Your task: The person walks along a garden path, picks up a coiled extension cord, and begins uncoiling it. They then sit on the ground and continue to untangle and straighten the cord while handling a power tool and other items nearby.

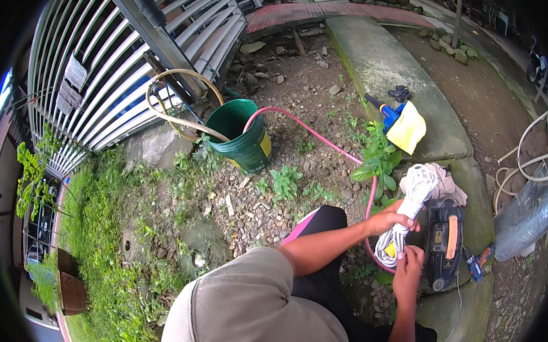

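Note:
A looped bundle of white cord [416, 194] hangs in my left hand [390, 219], whose fingers wrap round its middle. Just below, my right hand [410, 265] pinches at the lower loops, beside a small yellow piece [391, 249] I cannot make out. Right of my hands sits a black boxy machine [437, 241] with a tan handle [452, 236]. A crumpled beige cloth [451, 188] lies at its far end, behind the cord. Against the machine's right side is a blue and black power tool [477, 263].
A pink hose [325, 136] curves from a green bucket [244, 154] past my knee. A yellow cloth [407, 128] partly covers a blue tool [390, 115] on the concrete strip [403, 66]. White slatted gate [112, 57] stands left. Pale hose [523, 147] and clear plastic [526, 215] lie right.

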Available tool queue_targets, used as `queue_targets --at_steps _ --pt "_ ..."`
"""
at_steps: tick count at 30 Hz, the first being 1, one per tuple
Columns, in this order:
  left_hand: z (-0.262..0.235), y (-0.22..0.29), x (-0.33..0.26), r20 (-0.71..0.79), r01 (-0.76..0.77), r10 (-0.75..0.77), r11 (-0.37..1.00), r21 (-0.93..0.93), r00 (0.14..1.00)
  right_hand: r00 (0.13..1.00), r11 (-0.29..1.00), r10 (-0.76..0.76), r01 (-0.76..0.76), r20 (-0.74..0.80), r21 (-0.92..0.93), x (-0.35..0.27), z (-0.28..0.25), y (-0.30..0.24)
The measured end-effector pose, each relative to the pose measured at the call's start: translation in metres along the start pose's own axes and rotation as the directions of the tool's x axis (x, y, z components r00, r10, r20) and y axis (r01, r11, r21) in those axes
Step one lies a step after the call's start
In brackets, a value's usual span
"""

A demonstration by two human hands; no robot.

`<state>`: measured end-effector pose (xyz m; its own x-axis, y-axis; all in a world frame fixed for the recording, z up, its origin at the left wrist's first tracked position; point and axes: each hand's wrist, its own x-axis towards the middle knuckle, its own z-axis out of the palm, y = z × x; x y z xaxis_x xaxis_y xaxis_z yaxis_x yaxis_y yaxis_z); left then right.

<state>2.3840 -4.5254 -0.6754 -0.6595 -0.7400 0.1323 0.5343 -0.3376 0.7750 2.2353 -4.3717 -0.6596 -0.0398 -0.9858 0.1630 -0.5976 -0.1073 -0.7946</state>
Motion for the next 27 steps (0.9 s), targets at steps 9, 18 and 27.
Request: queue_targets --at_steps 9,18,27 --pt "0.002 -0.007 -0.006 -0.115 0.103 -0.09 0.988 0.119 0.989 0.992 0.994 0.082 -0.089 0.098 0.065 0.007 0.006 0.023" --pt "0.025 -0.005 -0.012 -0.258 -0.065 0.175 0.92 0.385 0.95 0.992 0.978 -0.121 0.117 -0.017 -0.175 -0.004 0.007 -0.033" --pt "0.031 -0.008 -0.02 -0.253 -0.083 0.391 0.667 0.74 0.885 0.996 0.992 -0.086 0.088 0.021 -0.091 -0.008 0.028 -0.011"
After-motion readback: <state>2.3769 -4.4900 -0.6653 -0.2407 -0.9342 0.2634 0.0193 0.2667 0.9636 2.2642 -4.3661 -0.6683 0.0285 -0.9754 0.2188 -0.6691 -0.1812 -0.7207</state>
